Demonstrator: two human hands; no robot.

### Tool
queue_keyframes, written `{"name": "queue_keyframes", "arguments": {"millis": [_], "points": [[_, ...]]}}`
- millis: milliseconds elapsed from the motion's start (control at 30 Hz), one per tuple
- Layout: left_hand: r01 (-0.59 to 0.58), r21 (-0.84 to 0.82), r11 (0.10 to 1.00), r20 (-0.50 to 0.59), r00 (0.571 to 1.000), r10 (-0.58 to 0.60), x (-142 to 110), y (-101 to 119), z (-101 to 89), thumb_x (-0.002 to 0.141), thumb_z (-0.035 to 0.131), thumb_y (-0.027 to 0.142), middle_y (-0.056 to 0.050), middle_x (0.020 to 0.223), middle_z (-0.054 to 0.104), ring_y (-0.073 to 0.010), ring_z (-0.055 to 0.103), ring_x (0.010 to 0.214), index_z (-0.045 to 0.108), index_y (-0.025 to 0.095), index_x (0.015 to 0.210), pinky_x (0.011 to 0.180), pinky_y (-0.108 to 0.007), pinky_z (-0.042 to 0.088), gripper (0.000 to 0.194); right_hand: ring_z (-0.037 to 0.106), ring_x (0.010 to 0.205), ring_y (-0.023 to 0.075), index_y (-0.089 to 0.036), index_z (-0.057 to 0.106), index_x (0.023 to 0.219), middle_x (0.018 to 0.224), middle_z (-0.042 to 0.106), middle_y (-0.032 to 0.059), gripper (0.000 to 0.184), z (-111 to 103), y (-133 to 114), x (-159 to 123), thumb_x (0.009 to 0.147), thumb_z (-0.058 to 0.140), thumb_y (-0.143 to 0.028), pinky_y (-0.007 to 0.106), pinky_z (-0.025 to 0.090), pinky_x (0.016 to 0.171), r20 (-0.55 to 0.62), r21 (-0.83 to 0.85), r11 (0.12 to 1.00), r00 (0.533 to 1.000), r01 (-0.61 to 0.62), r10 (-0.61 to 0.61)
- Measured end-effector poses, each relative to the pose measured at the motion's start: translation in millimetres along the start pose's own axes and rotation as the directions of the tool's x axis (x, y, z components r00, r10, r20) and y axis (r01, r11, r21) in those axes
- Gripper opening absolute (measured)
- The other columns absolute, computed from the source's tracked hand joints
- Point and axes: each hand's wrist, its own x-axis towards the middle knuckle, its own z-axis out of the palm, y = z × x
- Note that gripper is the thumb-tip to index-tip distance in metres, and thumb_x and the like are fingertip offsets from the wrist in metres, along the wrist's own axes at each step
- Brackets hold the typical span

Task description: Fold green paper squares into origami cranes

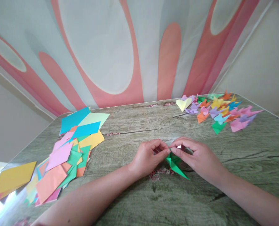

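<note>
A green origami crane (175,166) is between my two hands, just above the wood-patterned table. One long pointed end of it sticks out toward me and to the right. My left hand (151,157) pinches its upper part between thumb and fingers. From the other side, my right hand (193,155) closes thumb and forefinger on the same upper part, with a small gap showing inside the curl of its fingers. The fingertips nearly meet and hide the top of the crane.
Loose coloured paper squares (59,153) lie in an overlapping pile at the left. More sheets (14,179) rest at the far left edge. Several small folded paper cranes (220,110) are gathered at the back right, beside a pale yellow folded piece (183,104). A patterned curtain (97,47) hangs behind the table (130,122).
</note>
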Motion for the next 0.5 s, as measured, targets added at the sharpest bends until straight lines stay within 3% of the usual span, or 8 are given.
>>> {"name": "queue_keyframes", "arguments": {"millis": [200,500], "points": [[0.014,-0.025,1.0,0.018,1.0,-0.014,1.7,-4.7,0.4,0.086,0.061,0.033,-0.001,0.074,0.064,-0.0117,0.056,0.067,0.065,0.015,0.08,0.066,-0.022,0.043,0.02,0.064,0.081,0.0187,-0.024,0.068,0.085,0.084,0.07,0.0017,0.017,-0.8,-1.6,-0.1,0.09,0.054,-0.031,0.03,0.049,0.072,0.007,-0.02,1.0,1.0,0.014,-0.014],[-0.019,0.009,1.0,-0.006,1.0,0.019,0.3,2.0,-0.1,0.082,0.061,0.023,0.0,0.069,0.063,-0.0109,0.055,0.066,0.066,0.015,0.075,0.063,-0.02,0.042,0.011,0.063,0.075,0.016,-0.023,0.066,0.081,0.08,0.068,-0.0013,0.016,0.8,-3.9,-1.2,0.09,0.054,-0.031,0.027,0.046,0.069,0.034,-0.018,1.0,0.999,-0.023,0.024]]}}
